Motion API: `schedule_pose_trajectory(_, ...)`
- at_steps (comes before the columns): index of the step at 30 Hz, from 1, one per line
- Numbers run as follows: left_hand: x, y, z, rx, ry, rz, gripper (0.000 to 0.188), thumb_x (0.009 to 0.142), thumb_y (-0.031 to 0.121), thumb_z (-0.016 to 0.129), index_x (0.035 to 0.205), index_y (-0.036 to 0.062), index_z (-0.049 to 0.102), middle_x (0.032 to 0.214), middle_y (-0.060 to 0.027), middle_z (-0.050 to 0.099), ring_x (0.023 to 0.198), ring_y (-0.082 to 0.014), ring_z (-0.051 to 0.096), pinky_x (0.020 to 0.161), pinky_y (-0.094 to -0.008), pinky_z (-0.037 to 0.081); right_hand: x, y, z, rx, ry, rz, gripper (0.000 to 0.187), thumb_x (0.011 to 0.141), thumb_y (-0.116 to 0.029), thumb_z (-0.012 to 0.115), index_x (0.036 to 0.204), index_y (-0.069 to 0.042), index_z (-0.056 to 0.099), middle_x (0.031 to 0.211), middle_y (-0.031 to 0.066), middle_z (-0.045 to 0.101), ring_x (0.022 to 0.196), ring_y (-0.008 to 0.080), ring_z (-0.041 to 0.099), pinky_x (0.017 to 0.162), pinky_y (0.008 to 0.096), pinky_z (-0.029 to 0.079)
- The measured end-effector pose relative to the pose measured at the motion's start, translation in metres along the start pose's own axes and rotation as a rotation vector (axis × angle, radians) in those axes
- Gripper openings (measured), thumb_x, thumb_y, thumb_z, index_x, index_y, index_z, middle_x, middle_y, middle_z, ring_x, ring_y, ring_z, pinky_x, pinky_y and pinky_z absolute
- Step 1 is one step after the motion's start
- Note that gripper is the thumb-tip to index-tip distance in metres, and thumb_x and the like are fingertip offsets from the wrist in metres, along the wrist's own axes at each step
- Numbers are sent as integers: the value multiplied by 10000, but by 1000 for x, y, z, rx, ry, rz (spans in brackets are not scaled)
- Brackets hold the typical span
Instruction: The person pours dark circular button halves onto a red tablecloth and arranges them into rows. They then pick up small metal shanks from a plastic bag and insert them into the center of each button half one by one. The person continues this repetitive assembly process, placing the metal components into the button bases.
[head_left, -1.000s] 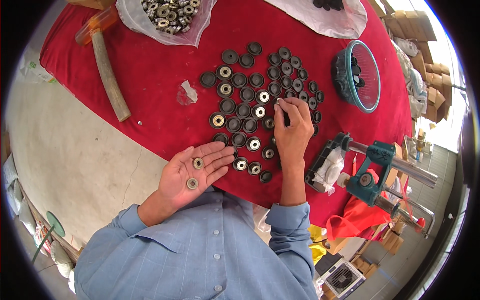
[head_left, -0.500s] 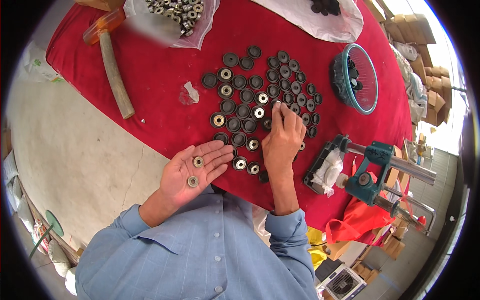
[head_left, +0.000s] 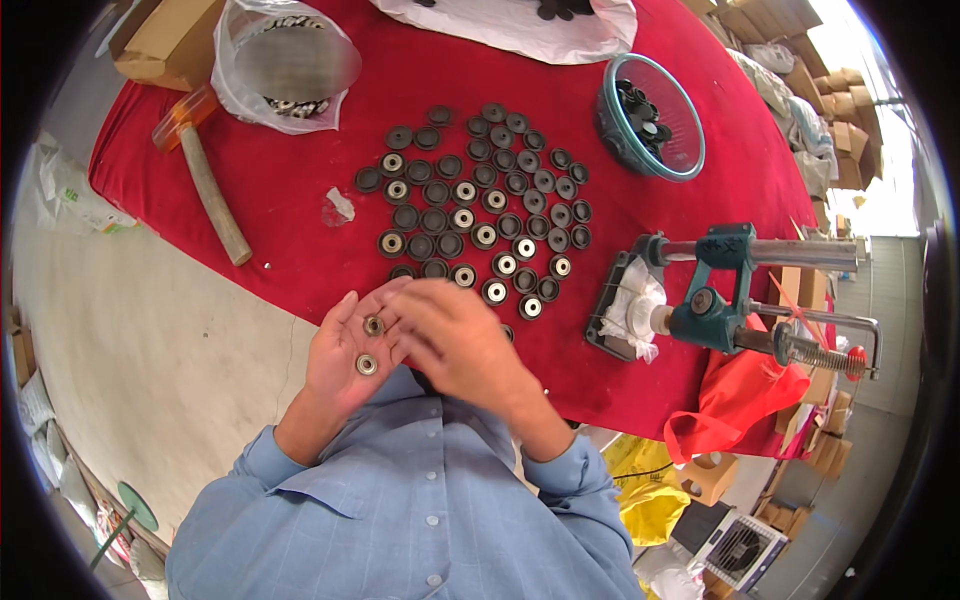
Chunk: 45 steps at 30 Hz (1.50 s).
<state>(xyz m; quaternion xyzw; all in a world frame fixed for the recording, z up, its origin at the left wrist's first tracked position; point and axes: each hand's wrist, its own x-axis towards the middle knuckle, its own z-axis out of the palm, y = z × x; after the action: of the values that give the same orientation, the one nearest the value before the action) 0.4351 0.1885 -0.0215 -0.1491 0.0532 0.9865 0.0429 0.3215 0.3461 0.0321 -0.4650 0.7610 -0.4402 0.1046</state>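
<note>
My left hand (head_left: 335, 370) is palm up with its fingers stretched out, and two small metal ball bearings lie on it: an upper bearing (head_left: 374, 325) and a lower bearing (head_left: 367, 364). Over its fingers hovers my right hand (head_left: 465, 345), blurred and bent toward the palm; its fingertips are unclear. Beyond both hands, many round black caps (head_left: 421, 247) are spread on the red cloth (head_left: 300, 210). Silvery bearings sit in several of them, such as the near cap with a bearing (head_left: 494, 291).
At the far left stand a plastic bag (head_left: 228, 75) of bearings and a hammer (head_left: 212, 195). A teal basket (head_left: 612, 130) holds black parts. To the right is a green hand press (head_left: 705, 310); a white sheet (head_left: 500, 35) lies at the back.
My right hand has left the caps and come back to my left palm. More bearings show in the nearer right caps. The whole view has shifted.
</note>
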Motion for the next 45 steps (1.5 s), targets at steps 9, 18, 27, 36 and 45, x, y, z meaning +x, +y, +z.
schedule_pose_trajectory(9, 4, -9, 23, 25, 44, -170, 632, 1167, 415, 324, 1598, -39, 408, 1507, -197, 592, 1412, -303, 578, 1211, -474, 452, -24, 0, 12, -134, 29, -67, 362, 809, -104, 850, 1151, -90, 731, 1183, 62, 709, 1069, 285, 681, 916, 423, 506)
schedule_pose_trajectory(18, -15, 4, 23, 168, 201, -27, 240, 1062, 150, 589, 1262, 29, 647, 1315, -127, 648, 1195, -250, 613, 986, -369, 509, -32, 89, -73, -425, 558, 322, 278, 858, 17, 802, 1102, -45, 684, 1073, 120, 703, 843, 274, 703, 755, 412, 565)
schedule_pose_trajectory(27, -22, 24, 43, 232, 370, 164, 305, 1033, 0, 569, 1337, -5, 598, 1298, -137, 641, 1277, -243, 602, 1096, -380, 529, -33, 117, -71, -544, 492, 370, 200, 870, -5, 791, 1055, -18, 714, 1076, 116, 715, 962, 313, 701, 929, 451, 516)
schedule_pose_trajectory(36, -8, 38, 32, 488, 298, 199, 417, 1119, 99, 589, 1498, -69, 544, 1259, -166, 710, 1110, -181, 723, 972, -293, 626, -39, 99, -56, -861, 418, 279, 300, 847, -20, 706, 1142, -14, 764, 1177, 68, 721, 1123, 285, 668, 1005, 463, 490)
schedule_pose_trajectory(45, 55, 81, 61, 1432, 191, 650, 369, 1084, 60, 616, 1439, -32, 654, 1162, -104, 686, 944, -159, 715, 875, -298, 596, -48, 115, -51, -699, 525, 277, 387, 851, 35, 666, 1226, -7, 756, 1249, 123, 727, 1146, 327, 673, 1003, 457, 494)
